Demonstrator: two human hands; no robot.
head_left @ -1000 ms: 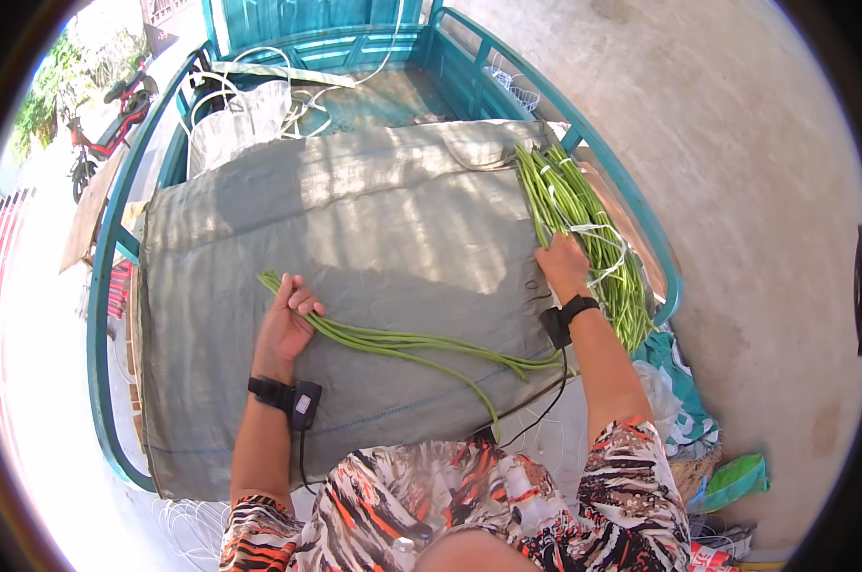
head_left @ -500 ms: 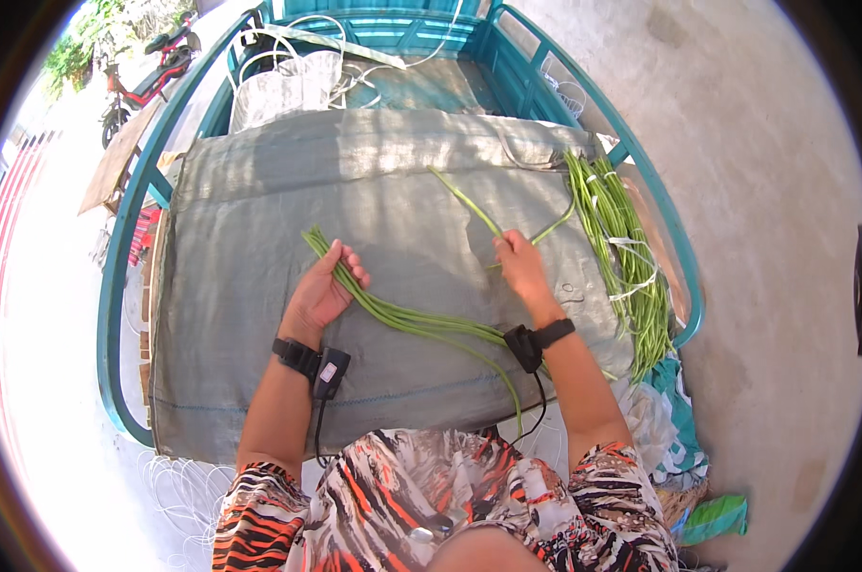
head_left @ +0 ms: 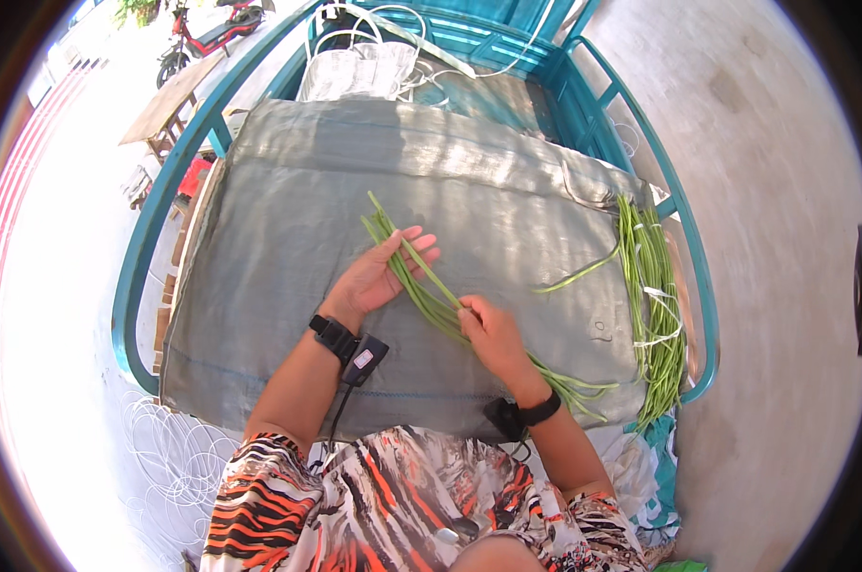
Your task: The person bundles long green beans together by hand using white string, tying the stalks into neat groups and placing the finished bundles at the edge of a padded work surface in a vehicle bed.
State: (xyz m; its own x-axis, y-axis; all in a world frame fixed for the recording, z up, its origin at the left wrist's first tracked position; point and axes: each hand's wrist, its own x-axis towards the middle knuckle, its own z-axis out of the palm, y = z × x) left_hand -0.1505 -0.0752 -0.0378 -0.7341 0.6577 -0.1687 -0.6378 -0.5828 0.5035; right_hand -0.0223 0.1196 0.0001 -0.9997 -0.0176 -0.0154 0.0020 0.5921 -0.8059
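A loose handful of long green beans (head_left: 429,307) lies across my left hand (head_left: 374,278), held under the thumb while its fingers stretch out, palm up. My right hand (head_left: 493,336) pinches a single long bean (head_left: 433,272) whose far end lies along the handful at the left thumb. The tails of the handful run under the right hand and wrist toward the near right. Beneath everything is a grey woven sheet (head_left: 278,248). At its right edge rests a big bundle of long beans (head_left: 652,286) tied with white strips, and one stray bean (head_left: 583,271) sticks out from it leftward.
Teal rails (head_left: 154,229) flank the covered surface on both sides. Beyond it, the cart bed holds a white woven bag (head_left: 354,71) and white straps. Loops of white cord (head_left: 178,458) lie at lower left. A wooden bench (head_left: 169,100) and a red scooter (head_left: 216,38) stand far left.
My right hand has come left and nearer with one bean, up to the handful. The left hand has moved slightly right and its fingers have straightened. The whole view has shifted and tilted.
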